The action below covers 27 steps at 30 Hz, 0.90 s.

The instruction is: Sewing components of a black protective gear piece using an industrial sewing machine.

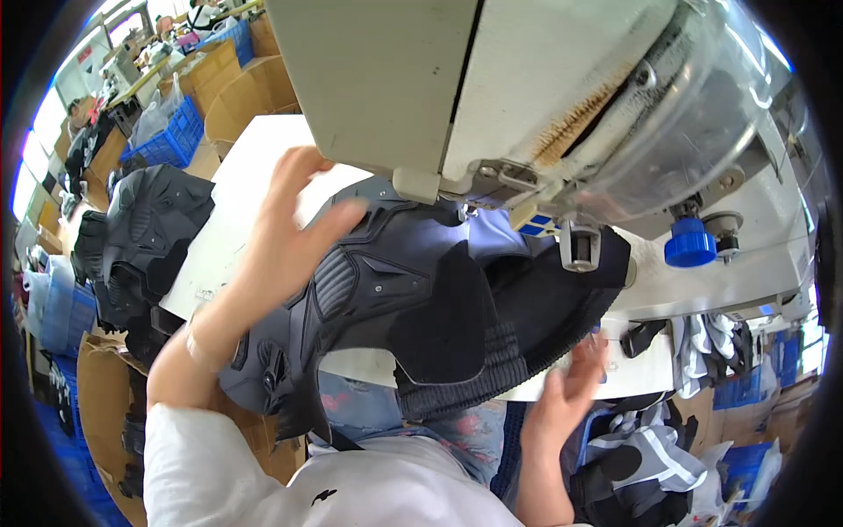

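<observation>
A black padded garment piece [378, 290] with ribbed grey panels, moulded inserts and an elastic ribbed band lies across the sewing machine's white table. Part of it passes beneath the machine head [492, 97]. My left hand [294, 211] is over its far left portion, thumb and fingers apart; the fingertips are near the machine's casing. Beside the curved black edge at the right is my right hand [571, 386], slightly blurred, with thumb and fingers apart. Small blue bits show by its fingers, too small to name. Pale lining [496, 237] shows near the needle area, which is mostly hidden.
More black padded pieces [154, 237] are heaped at the table's left edge. A cardboard box [101, 386] stands lower left, and grey and black pieces [650, 465] are piled lower right. A blue knob [689, 243] juts from the machine. Blue crates [171, 136] stand beyond.
</observation>
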{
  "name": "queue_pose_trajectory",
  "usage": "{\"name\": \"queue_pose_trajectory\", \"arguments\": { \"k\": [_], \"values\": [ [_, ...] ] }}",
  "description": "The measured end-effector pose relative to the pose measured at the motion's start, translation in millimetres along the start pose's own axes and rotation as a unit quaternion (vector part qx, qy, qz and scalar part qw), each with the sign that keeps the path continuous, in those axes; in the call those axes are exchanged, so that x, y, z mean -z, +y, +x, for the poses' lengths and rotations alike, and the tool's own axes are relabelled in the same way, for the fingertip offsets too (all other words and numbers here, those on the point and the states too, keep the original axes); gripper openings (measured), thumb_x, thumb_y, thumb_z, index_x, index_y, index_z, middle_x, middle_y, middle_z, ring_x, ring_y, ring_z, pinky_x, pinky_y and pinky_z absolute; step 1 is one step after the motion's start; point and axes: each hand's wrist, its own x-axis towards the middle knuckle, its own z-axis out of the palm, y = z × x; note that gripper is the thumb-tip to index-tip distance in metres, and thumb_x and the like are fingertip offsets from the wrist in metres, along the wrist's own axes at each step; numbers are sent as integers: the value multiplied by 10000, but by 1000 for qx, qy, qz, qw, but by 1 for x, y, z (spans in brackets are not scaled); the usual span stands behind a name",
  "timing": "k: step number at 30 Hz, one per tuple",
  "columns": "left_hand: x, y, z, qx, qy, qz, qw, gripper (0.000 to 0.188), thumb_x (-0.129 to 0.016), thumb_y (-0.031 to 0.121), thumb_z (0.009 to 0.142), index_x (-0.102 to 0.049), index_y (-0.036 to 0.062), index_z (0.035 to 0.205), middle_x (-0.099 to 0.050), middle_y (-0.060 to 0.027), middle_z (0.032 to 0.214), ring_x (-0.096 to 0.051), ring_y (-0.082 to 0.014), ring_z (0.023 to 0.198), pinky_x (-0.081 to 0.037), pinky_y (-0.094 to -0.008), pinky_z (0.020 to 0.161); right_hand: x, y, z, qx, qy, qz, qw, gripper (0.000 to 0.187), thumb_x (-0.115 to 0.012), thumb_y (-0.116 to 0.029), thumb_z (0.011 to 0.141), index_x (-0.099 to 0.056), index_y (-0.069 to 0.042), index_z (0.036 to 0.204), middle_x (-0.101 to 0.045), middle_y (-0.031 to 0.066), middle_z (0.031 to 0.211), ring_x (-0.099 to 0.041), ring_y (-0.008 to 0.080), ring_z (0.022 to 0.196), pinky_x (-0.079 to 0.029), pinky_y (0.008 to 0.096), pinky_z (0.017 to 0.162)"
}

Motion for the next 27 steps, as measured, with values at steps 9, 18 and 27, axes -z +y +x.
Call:
{"name": "queue_pose_trajectory", "arguments": {
  "k": [9,18,27],
  "values": [
    [-44,107,-159,341,42,-421,840,414,-506,76,921,-356,-20,1294,-410,-89,1267,-451,-183,1125,-320,-294,997,-59,-41,-17,-168,-181,268,931,731,-677,-247,880,-267,-80,1462,-416,91,1428,-438,251,1294,-356,411,1068],
    [-87,60,-122,209,-32,-651,729,589,-515,166,920,-306,-9,1442,-385,-125,1449,-354,-194,1334,-236,-339,1119,-53,-20,-11,-193,-62,220,954,563,-675,26,807,-437,-18,1315,-581,91,1195,-573,179,1059,-426,310,971],
    [-93,48,-100,277,-82,-447,847,512,-736,107,797,-549,2,1262,-602,-102,1199,-567,-209,1101,-441,-309,940,-42,24,-6,-336,-152,352,860,571,-675,-131,869,-406,-43,1365,-510,83,1290,-463,172,1215,-342,334,1049]
  ]
}}
